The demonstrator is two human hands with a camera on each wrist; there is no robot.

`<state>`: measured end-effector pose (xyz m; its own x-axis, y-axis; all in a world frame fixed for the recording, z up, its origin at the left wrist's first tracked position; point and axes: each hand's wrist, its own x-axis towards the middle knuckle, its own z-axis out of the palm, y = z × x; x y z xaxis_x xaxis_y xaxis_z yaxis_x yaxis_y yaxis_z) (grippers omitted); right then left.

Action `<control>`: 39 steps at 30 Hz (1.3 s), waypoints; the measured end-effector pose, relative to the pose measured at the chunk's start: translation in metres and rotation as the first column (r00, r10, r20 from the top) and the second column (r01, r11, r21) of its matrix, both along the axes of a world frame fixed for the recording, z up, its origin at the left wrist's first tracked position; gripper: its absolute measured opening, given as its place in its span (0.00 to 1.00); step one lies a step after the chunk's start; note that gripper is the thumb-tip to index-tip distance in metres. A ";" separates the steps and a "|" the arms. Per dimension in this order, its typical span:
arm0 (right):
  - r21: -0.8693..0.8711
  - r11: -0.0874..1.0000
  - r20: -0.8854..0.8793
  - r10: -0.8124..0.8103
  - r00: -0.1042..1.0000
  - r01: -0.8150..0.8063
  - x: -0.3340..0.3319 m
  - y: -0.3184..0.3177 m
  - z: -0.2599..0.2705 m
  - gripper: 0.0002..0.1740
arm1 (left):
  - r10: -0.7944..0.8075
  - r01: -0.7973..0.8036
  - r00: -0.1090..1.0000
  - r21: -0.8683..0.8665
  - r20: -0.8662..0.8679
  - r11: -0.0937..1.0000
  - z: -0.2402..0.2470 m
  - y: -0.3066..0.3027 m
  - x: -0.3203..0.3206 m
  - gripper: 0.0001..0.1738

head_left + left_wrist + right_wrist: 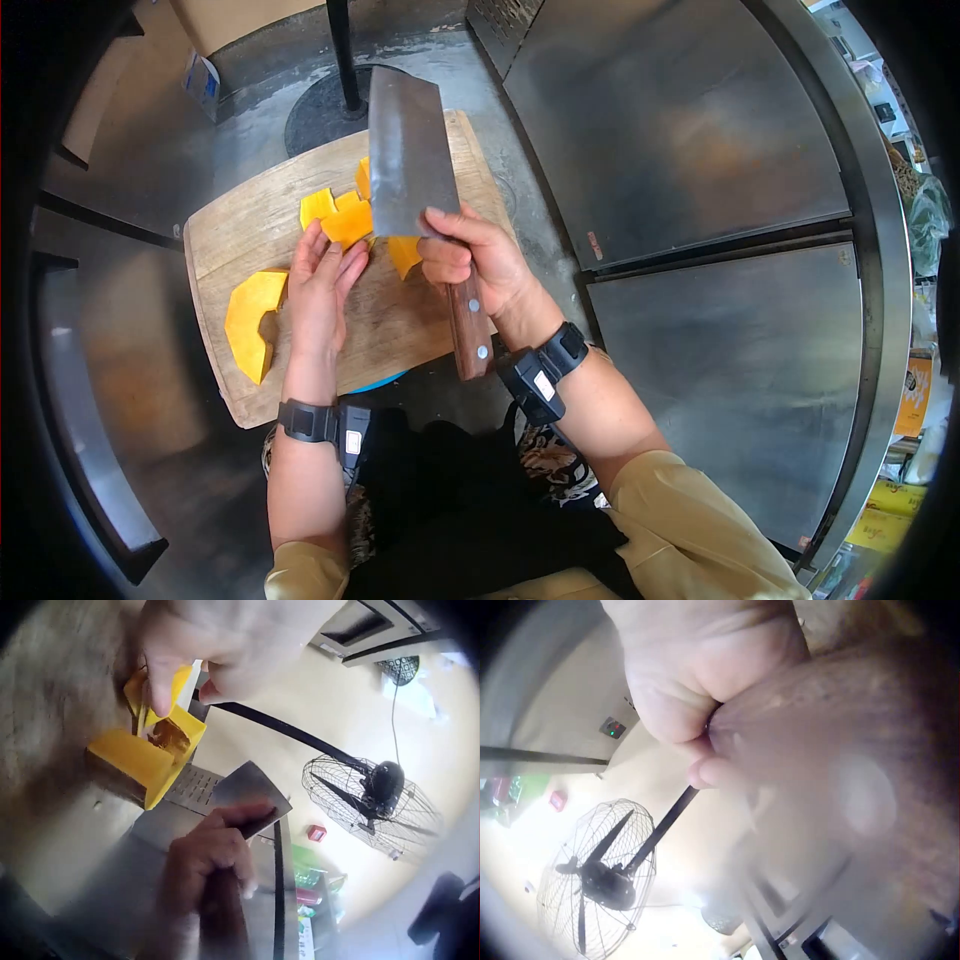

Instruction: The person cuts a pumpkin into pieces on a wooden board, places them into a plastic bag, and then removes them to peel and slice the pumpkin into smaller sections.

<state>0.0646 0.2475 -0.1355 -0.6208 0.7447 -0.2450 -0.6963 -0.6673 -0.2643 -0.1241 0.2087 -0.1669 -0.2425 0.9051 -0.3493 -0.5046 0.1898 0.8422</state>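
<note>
My right hand (485, 255) grips a cleaver (408, 150) by its wooden handle (468, 330), thumb and forefinger at the base of the blade. The wide blade is raised over the cutting board (370, 310) and hides part of it. My left hand (322, 285) pinches a chunk of orange pumpkin (347, 222) on the board. In the left wrist view the thumb (157, 690) lies against pumpkin, beside a thick cut chunk (131, 761). More pumpkin pieces (316, 206) lie around the blade. A large pumpkin crescent (252, 320) rests at the board's left side.
Steel cabinet doors (690, 130) stand close on the right, with another steel front (130, 370) to the left. Behind the board is a black round stand base (315, 115) with a pole; a fan (371, 795) shows in the left wrist view. Packages (890, 510) sit far right.
</note>
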 end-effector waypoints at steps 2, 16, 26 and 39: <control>-0.106 0.994 -0.162 -0.003 0.987 -0.014 0.004 0.007 0.001 0.05 | 0.011 -0.010 0.991 0.010 -0.133 1.000 0.000 -0.002 0.001 0.28; -0.341 0.932 -0.484 -0.285 0.827 0.121 0.043 0.039 0.005 0.22 | 0.159 0.055 0.830 0.362 -0.534 0.931 0.028 -0.035 -0.049 0.11; 0.029 1.000 0.161 -0.009 0.987 0.004 -0.004 -0.005 0.025 0.04 | -0.165 0.115 0.099 -0.153 -0.981 0.981 0.010 -0.069 -0.107 0.52; 0.132 0.952 0.512 0.172 0.842 -0.275 -0.046 -0.026 0.008 0.24 | -0.110 0.069 0.962 -0.165 -0.252 0.984 0.011 -0.069 -0.129 0.33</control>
<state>0.0185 0.2210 -0.1271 -0.6135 0.6642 -0.4271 -0.2796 -0.6885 -0.6692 -0.2527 0.1395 -0.1564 -0.2637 0.8675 -0.4218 -0.2485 0.3614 0.8987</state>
